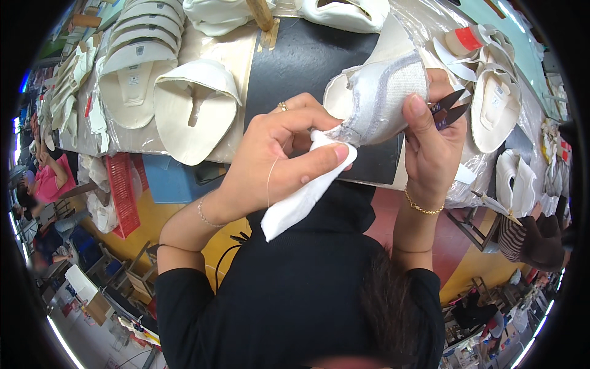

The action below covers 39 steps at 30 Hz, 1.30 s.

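A shoe upper (387, 92) of off-white cloth with a grey band is held up in front of me, over the black mat. My right hand (430, 141) grips its right side, thumb on the outside and fingers behind. A pair of dark-bladed thread snips (452, 111) is tucked in that same hand, blades pointing right and slightly apart. My left hand (276, 147) pinches a soft white padded flap (298, 200) at the upper's lower left edge. The flap hangs below my thumb, and whether it is joined to the upper I cannot tell.
A black mat (295, 61) covers the middle of the table. A row of cream shoe uppers (141, 55) and a single one (196, 117) are at left. More uppers (491, 117) lie at right, near a red-banded roll (467, 40). A red crate (123, 190) stands below left.
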Each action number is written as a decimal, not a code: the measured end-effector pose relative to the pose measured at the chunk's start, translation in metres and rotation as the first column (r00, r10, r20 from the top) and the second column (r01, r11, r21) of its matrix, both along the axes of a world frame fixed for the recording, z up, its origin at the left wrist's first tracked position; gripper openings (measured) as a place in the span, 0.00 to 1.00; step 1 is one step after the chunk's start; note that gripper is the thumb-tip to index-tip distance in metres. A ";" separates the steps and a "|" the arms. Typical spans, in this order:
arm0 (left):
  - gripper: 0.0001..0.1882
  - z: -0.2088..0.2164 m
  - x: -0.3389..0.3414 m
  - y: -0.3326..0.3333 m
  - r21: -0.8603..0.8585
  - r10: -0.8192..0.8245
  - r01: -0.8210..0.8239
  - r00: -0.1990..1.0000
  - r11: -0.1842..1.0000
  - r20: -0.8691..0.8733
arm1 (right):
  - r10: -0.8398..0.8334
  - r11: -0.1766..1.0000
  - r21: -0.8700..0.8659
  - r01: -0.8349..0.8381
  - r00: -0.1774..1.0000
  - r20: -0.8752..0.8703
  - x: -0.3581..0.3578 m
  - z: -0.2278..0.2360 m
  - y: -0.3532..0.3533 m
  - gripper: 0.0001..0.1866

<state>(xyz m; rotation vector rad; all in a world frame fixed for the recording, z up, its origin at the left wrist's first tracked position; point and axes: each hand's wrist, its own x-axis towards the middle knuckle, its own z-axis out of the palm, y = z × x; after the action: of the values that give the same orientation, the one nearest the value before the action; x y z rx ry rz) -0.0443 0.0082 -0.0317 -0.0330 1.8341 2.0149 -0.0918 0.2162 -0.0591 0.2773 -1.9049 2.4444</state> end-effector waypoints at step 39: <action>0.16 0.013 0.000 0.010 -0.069 0.028 -0.042 0.982 0.997 -0.188 | 0.582 0.342 0.797 0.497 0.554 -0.595 0.021 0.072 0.023 0.17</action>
<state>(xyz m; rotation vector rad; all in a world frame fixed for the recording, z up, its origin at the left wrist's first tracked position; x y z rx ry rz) -0.0448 0.0184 -0.0189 0.1080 2.0346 2.0342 -0.0712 0.2391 0.0130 1.2648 -2.3481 0.3715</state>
